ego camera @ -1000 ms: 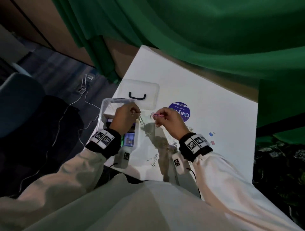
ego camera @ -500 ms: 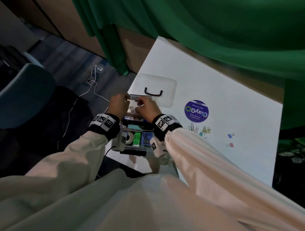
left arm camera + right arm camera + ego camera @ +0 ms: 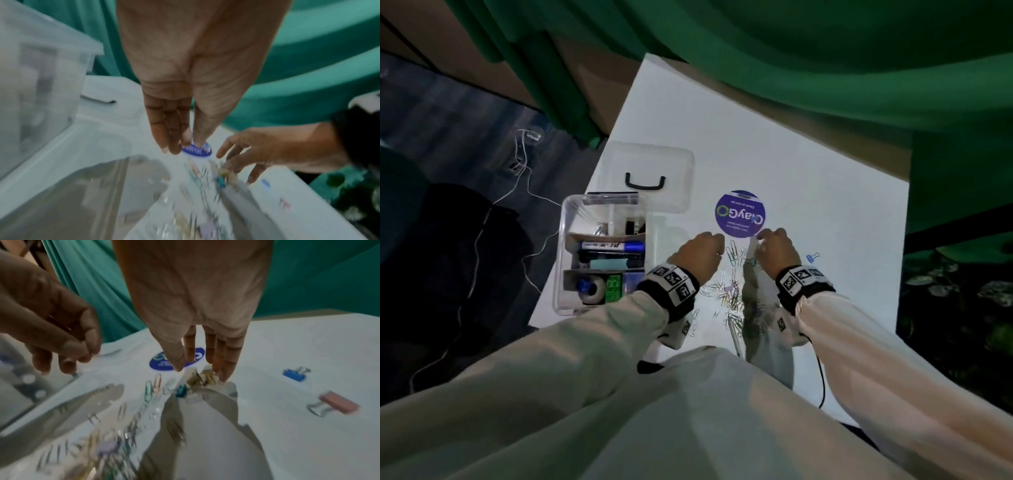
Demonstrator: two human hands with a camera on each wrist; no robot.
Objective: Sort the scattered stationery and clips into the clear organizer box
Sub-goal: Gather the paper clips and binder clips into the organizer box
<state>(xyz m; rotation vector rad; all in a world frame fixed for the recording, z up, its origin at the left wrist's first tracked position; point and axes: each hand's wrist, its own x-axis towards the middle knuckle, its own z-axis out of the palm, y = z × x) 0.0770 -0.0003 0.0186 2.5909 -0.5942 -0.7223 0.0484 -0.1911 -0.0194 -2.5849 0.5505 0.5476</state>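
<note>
The clear organizer box (image 3: pixel 558 267) stands at the table's left edge and holds a blue marker (image 3: pixel 613 245), tape and a few clips. Loose paper clips (image 3: pixel 729 291) lie scattered between my wrists. My left hand (image 3: pixel 717 245) hovers just right of the box with straight fingers (image 3: pixel 172 129) and holds nothing. My right hand (image 3: pixel 762 240) points its straight fingers (image 3: pixel 218 356) down onto a small heap of gold and teal clips (image 3: pixel 199 379), gripping none of them. A blue binder clip (image 3: pixel 294 374) and a pink binder clip (image 3: pixel 339 402) lie to its right.
The box's clear lid (image 3: pixel 650 178) with a black handle lies behind the box. A round purple sticker (image 3: pixel 739 214) lies just beyond both hands. A slim pale pen (image 3: pixel 734 337) lies near the front edge. Green curtain hangs behind the white table (image 3: pixel 825 192).
A second ago each hand held a clip; both went over the box and have now moved right to the scattered clips with nothing in them.
</note>
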